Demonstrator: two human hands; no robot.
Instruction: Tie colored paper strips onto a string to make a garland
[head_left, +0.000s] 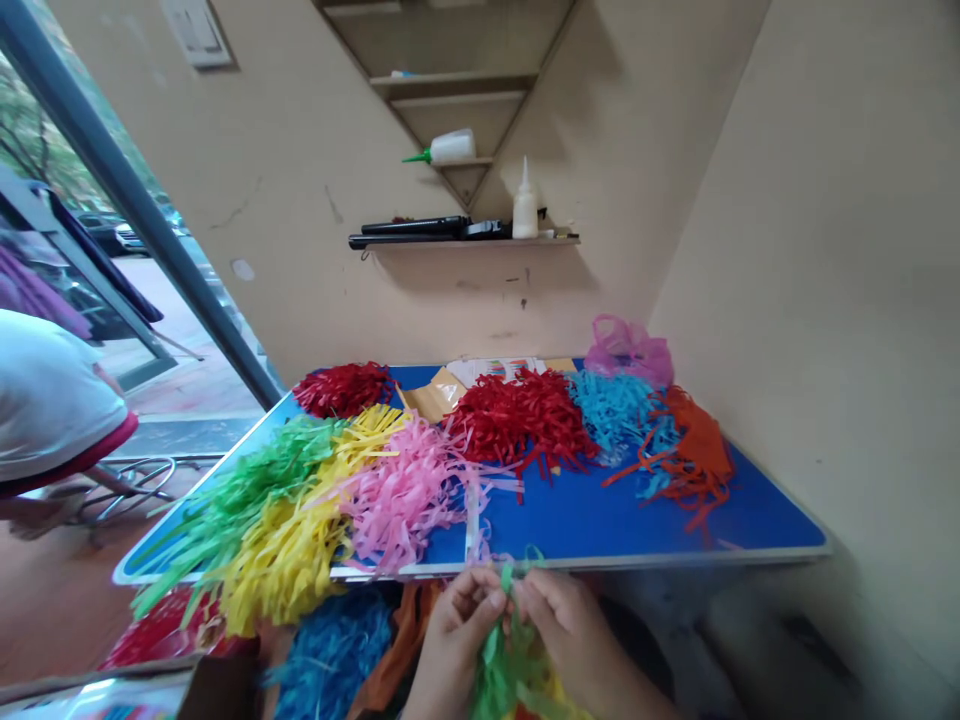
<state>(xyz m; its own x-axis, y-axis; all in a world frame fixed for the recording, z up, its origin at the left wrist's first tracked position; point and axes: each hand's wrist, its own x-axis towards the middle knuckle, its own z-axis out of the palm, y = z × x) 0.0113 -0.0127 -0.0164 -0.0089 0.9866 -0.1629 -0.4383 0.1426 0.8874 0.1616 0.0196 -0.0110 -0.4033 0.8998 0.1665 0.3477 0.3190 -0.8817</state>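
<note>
My left hand (470, 615) and my right hand (559, 620) are close together just below the table's front edge. Both pinch the top of a light green fringe of strips (495, 665), which hangs down between them over some yellow strips (551, 690). Past my fingertips, on the blue table (585, 525), lie piles of cut strips: pink (409, 490), yellow (289, 555), green (259, 480), dark red (525, 420), light blue (615, 405) and orange (694, 450). The exact hold of my fingertips is partly hidden.
Another red pile (345, 388) and a pink plastic bag (628, 350) are at the table's back. Blue strips (337, 645) sit below the front edge. A wall shelf (469, 243) carries a glue bottle (525, 210). At left, a person in a white shirt (56, 400) bends near a stool (135, 485).
</note>
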